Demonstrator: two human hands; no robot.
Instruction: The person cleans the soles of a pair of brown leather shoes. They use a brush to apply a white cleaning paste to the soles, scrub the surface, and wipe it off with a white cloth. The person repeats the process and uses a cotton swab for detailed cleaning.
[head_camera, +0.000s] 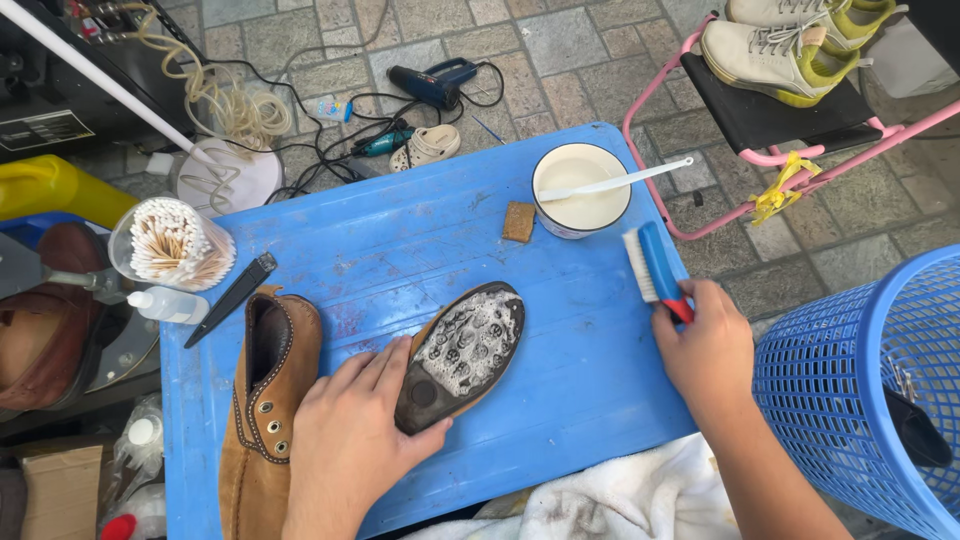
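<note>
My left hand (345, 435) grips the heel end of a tan shoe (462, 352) turned sole up on the blue table (580, 390); white foam covers the front of its dark sole. A blue and red scrub brush (655, 265) with white bristles is in my right hand (705, 345), raised near the table's right edge, bristles facing left. The second tan suede shoe (268, 390) lies upright to the left, touching my left wrist. A white bowl (580, 188) of pale liquid with a white stick across it stands at the back.
A small brown sponge (518, 222), a cup of cotton swabs (175, 243), a small bottle (168, 305) and a black tool (232, 298) sit on the table. A blue mesh basket (860, 380) is at right, a pink stool with sneakers (790, 100) behind, a white towel (620, 500) in front.
</note>
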